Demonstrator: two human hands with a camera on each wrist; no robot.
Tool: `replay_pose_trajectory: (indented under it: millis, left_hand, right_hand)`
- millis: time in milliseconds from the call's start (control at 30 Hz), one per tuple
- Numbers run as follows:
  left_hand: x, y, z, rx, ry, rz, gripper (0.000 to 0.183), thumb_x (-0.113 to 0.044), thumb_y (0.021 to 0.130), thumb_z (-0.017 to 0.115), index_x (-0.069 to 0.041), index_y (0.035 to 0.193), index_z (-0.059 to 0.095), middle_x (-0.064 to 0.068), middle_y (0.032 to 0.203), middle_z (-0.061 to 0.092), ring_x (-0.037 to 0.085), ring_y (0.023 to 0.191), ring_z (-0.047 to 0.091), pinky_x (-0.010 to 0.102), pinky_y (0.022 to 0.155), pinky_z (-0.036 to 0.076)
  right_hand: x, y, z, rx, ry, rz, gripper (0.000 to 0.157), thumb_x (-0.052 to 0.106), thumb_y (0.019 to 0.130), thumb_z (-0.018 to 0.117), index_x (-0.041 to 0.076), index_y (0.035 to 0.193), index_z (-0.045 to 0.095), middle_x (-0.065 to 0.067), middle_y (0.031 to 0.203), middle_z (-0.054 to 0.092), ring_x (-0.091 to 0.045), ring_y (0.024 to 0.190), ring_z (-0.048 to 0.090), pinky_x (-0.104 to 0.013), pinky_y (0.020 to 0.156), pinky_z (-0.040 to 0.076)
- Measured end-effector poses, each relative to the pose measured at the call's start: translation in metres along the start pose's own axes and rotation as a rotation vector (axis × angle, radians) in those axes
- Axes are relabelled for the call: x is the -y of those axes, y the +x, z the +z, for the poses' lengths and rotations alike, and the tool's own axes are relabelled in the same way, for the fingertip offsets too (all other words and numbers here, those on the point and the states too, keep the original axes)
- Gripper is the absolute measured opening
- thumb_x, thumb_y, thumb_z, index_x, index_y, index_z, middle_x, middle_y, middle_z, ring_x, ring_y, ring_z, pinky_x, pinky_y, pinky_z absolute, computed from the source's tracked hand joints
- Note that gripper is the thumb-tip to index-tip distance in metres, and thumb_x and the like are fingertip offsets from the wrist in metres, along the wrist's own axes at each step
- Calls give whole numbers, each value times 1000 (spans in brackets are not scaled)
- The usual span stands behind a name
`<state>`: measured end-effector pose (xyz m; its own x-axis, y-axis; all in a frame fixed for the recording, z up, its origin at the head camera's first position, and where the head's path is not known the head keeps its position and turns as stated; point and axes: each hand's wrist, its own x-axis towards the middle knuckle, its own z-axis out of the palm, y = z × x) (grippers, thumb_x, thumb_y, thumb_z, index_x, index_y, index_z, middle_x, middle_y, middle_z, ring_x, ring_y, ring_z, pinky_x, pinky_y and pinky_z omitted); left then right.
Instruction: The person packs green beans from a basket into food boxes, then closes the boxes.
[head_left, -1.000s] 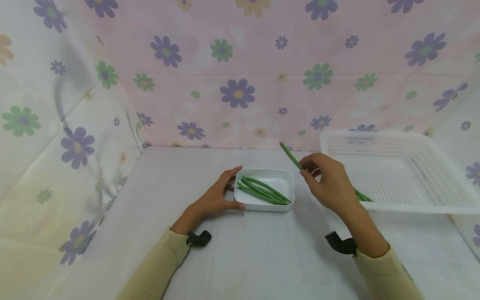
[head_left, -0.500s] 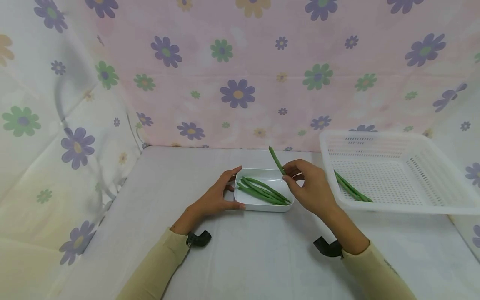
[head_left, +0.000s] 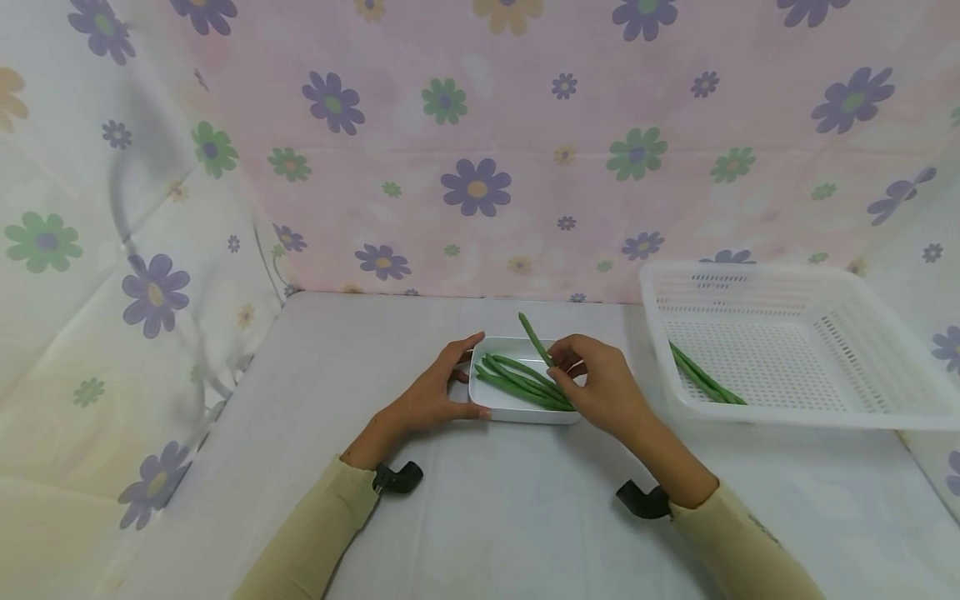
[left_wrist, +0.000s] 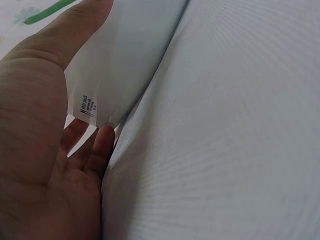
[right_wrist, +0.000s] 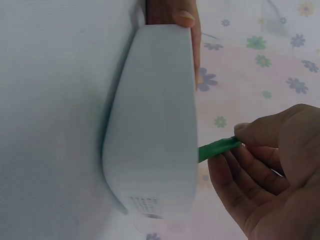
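A small white rectangular container [head_left: 525, 416] stands on the table, with several green beans [head_left: 517, 385] lying lengthwise in it. My left hand [head_left: 427, 398] grips its left end, thumb on the near wall and fingers round the far corner; in the left wrist view the thumb [left_wrist: 75, 30] lies along the wall. Over the container's right part, my right hand [head_left: 596, 379] pinches one green bean [head_left: 533, 337] by its lower end, the tip slanting up to the far left. The right wrist view shows this bean [right_wrist: 217, 149] between thumb and fingers, partly behind the container wall.
At the right stands a large white perforated basket [head_left: 810, 416], with a few green beans [head_left: 703, 377] along its left side. A flowered cloth [head_left: 525, 125] hangs behind the white-covered table [head_left: 480, 517] and along both sides.
My right hand has moved left and down with the bean, from beside the basket to over the container. The left hand has stayed in place on the container.
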<state>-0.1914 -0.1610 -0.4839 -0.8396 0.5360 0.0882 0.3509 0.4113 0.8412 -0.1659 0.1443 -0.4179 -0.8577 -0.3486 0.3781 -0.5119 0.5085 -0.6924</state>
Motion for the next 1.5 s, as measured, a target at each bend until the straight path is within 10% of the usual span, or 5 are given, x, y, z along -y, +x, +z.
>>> replay_pose_trajectory:
  millis: [700, 1100, 1500]
  left_hand:
    - [-38, -5, -3, -2, -55, 42, 111, -13, 84, 93, -13, 169, 22, 23, 161, 36, 40, 130, 55, 55, 109, 47]
    - [-2, 3, 4, -12, -35, 31, 120, -18, 80, 96, -22, 171, 18, 14, 166, 33, 35, 132, 54, 57, 110, 46]
    - [-1, -1, 1, -4, -15, -3, 120, -33, 81, 96, -26, 171, 18, 2, 165, 35, 22, 126, 57, 46, 110, 47]
  right_hand:
    - [-21, -5, 26, 59, -103, -12, 23, -6, 90, 78, 0, 112, 71, -7, 101, 72, -17, 85, 71, -35, 76, 61]
    - [-19, -6, 27, 72, -136, 9, 24, -9, 90, 77, -1, 111, 71, -9, 102, 71, -19, 87, 71, -37, 77, 61]
    - [-10, -7, 23, 64, -153, -14, 22, -7, 90, 78, 0, 109, 70, -10, 105, 68, -23, 90, 73, -39, 80, 62]
